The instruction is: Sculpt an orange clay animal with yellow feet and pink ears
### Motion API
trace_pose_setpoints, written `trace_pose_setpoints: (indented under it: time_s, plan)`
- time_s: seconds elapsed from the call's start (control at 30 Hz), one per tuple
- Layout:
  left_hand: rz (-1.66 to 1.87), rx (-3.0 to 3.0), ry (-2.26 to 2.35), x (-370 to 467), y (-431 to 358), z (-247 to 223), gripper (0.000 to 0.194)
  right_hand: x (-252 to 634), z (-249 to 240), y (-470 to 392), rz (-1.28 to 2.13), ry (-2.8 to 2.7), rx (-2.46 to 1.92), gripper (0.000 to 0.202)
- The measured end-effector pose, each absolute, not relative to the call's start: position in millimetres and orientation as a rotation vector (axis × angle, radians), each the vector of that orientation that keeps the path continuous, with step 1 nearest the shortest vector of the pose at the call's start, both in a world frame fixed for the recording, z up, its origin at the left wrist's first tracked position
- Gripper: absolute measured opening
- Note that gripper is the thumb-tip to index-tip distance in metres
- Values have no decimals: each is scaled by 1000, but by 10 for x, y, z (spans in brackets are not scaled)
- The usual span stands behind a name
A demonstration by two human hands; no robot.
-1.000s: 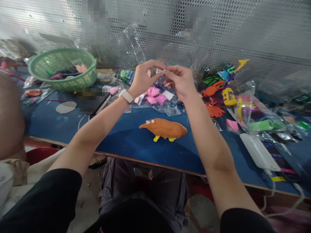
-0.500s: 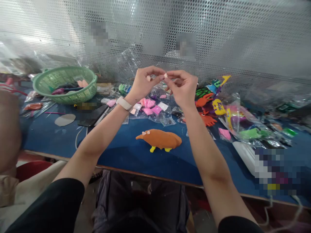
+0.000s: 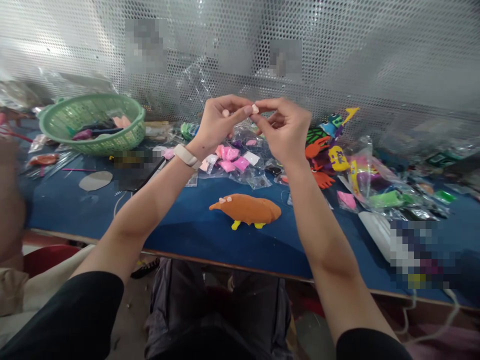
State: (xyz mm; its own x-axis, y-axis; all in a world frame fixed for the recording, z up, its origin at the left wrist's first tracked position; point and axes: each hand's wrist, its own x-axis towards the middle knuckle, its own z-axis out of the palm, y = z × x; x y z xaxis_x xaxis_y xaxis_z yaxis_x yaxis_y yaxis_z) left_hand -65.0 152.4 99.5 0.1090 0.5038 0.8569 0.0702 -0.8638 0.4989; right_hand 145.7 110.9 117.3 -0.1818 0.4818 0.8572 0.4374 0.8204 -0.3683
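Observation:
Above the table, my left hand (image 3: pixel 225 117) and my right hand (image 3: pixel 283 125) meet at the fingertips around a small pale pink piece of modelling clay (image 3: pixel 255 108). Thumb and forefinger of each hand are pinched at it. Another pale pink bit of clay (image 3: pixel 225 113) sits in my left hand, near the base of the thumb. Below them on the blue table stands an orange clay animal (image 3: pixel 251 209) with a pointed end to the left and yellow feet (image 3: pixel 236 225). Small pale pink lumps (image 3: pixel 225 199) sit on top near its pointed end.
Bagged pink and white clay (image 3: pixel 234 159) lies behind the animal. A green basket (image 3: pixel 127 137) stands at the back left, near a dark phone-like slab (image 3: pixel 137 175). Orange, yellow and green clay figures (image 3: pixel 322 150) are at the right. A person's arm (image 3: pixel 11 195) shows at the left edge.
The view has shifted slightly. My hands still pinch the pale pink clay at the fingertips, and more of the piece shows now. The orange animal stays in place.

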Motion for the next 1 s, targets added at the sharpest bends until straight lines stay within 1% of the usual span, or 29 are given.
trace_pose_setpoints:
  time_s: [0.07, 0.23, 0.4, 0.53, 0.6, 0.7, 0.77, 0.9, 1.0]
  plan:
    - [1837, 2067, 540, -644, 1495, 1007, 65, 1439, 1169, 1108, 63, -1791, -702, 57]
    - [1927, 2160, 570, -685, 1368, 1077, 56, 1416, 1188, 1100, 106, -1776, -723, 56]
    - [2039, 2284, 506, -716, 1269, 1184, 48, 1411, 1213, 1041, 71, -1790, -710, 59]
    - [2083, 2226, 569, -704, 1265, 1201, 55, 1397, 1224, 964, 39, -1823, -723, 60]
    - [2073, 2189, 611, -699, 1268, 1193, 62, 1386, 1220, 951, 29, -1818, -733, 60]
    - [2041, 2174, 672, -701, 1257, 1182, 66, 1373, 1205, 966, 11, -1787, -724, 61]
    - [2012, 2180, 673, -706, 1243, 1177, 66, 1371, 1200, 976, 14, -1759, -721, 61]
    - [1954, 2139, 688, -710, 1231, 1162, 57, 1385, 1209, 962, 31, -1747, -773, 57]
    - [1937, 2112, 699, -703, 1243, 1146, 54, 1399, 1213, 950, 45, -1774, -800, 59]
